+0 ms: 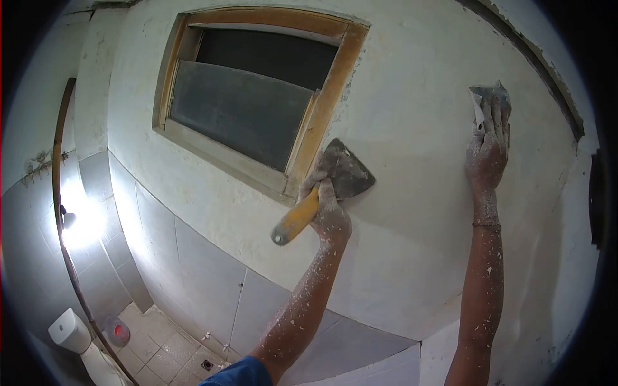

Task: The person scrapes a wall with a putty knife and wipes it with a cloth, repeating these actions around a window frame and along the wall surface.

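Note:
My left hand (329, 209) is closed around a putty knife with a yellow handle (297, 217). Its wide, dusty blade (347, 172) points up and right, beside the lower right corner of the window frame. Higher up on the right, my right hand (488, 153) holds a folded, greyish sheet of sandpaper (478, 110) against the pale wall (412, 116). Its fingers lie stretched over the sheet, hiding part of it. White dust and flakes cover both hands and forearms.
A wooden-framed window (355, 55) with dark panes sits in the wall, above grey tiles (206, 251). At the left are a long wooden pole (56, 167), a bright lamp (68, 220), a white toilet (69, 331) and a small reddish container (117, 332) on the tiled floor.

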The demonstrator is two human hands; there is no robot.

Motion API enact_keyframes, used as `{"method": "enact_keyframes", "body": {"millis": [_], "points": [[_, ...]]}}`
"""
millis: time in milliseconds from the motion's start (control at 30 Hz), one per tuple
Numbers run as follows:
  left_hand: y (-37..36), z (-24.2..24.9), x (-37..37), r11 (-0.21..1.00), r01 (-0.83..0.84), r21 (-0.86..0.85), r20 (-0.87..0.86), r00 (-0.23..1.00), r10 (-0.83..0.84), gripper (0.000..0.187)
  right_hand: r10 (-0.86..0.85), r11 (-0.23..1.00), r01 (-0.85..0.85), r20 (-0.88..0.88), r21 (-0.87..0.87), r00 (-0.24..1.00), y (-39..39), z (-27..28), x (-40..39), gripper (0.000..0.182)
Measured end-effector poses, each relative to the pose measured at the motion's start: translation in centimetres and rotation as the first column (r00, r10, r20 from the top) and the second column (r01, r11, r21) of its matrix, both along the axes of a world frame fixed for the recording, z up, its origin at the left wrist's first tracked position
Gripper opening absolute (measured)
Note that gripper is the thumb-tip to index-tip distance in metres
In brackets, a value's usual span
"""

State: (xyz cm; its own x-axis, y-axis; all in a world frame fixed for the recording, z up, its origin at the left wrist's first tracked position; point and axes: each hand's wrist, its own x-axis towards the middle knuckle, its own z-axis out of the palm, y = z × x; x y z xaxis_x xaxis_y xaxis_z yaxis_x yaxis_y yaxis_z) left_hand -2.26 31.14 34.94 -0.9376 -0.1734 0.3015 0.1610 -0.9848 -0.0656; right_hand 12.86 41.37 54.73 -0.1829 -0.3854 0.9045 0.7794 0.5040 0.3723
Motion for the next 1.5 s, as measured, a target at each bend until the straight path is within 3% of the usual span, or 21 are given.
{"method": "enact_keyframes", "body": {"millis": [100, 167, 267, 467, 600, 667, 733, 900, 1000, 1167, 1300, 1500], "points": [[-0.5, 2.2, 0.1, 0.992, 0.093, -0.089, -0.046, 0.994, -0.098, 0.014, 0.033, 0.999, -0.033, 0.029, 0.014, 0.999, 0.2, 0.1, 0.0, 0.044], [-0.1, 3.8, 0.2, 0.999, -0.033, -0.011, -0.042, 0.999, 0.033, 0.017, 0.081, 0.996, -0.083, 0.046, 0.032, 0.996, 0.1, 0.1, 0.2, 0.044], [-0.4, 3.9, 0.6, 0.994, -0.085, -0.066, -0.062, 0.995, 0.081, 0.016, 0.097, 0.995, -0.098, 0.035, 0.028, 0.995, -0.3, 0.1, 0.1, 0.044], [-1.0, 7.6, 0.1, 0.998, -0.053, 0.047, -0.142, 0.988, 0.059, 0.014, 0.074, 0.997, -0.074, -0.009, -0.03, 0.997, -0.3, 0.1, -0.2, 0.045], [-0.8, 10.8, -0.4, 0.993, -0.096, -0.068, -0.121, 0.989, 0.088, 0.015, 0.076, 0.996, -0.076, -0.013, -0.039, 0.997, -0.7, 0.3, -0.2, 0.047], [-1.5, 10.7, -0.4, 0.987, -0.081, -0.14, -0.114, 0.991, 0.065, 0.015, 0.087, 0.996, -0.087, 0.002, -0.018, 0.996, -0.6, 0.1, -0.2, 0.05], [-2.4, 10.3, 0.1, 0.99, 0.092, -0.104, -0.141, 0.984, -0.106, 0.015, 0.102, 0.994, -0.102, 0.003, -0.024, 0.995, -0.8, 0.0, 0.0, 0.05], [-2.8, 3.5, 1.6, 0.989, 0.11, -0.101, -0.132, 0.983, -0.123, 0.015, 0.093, 0.996, -0.093, 0.023, -0.003, 0.995, -0.6, 0.2, 0.1, 0.051], [-2.8, 1.8, 1.9, 0.987, 0.139, -0.082, -0.125, 0.981, -0.148, 0.015, 0.086, 0.995, -0.088, 0.04, 0.041, 0.995, -0.5, 0.0, -0.1, 0.05], [-2.3, 4.1, 2.0, 0.986, 0.146, -0.084, -0.056, 0.987, -0.151, 0.013, 0.093, 0.995, -0.094, 0.024, 0.019, 0.995, -0.3, 0.0, 0.0, 0.049], [-1.5, 5.2, 1.8, 0.996, 0.084, 0.019, -0.099, 0.992, -0.082, 0.012, 0.035, 0.999, -0.035, 0.01, -0.022, 0.999, 0.1, -0.1, 0.1, 0.043], [-2.4, 8.5, 1.5, 0.994, 0.105, 0.01, -0.035, 0.994, -0.105, 0.012, 0.125, 0.992, -0.125, 0.013, -0.025, 0.992, -0.3, -0.3, 0.0, 0.043]]}}
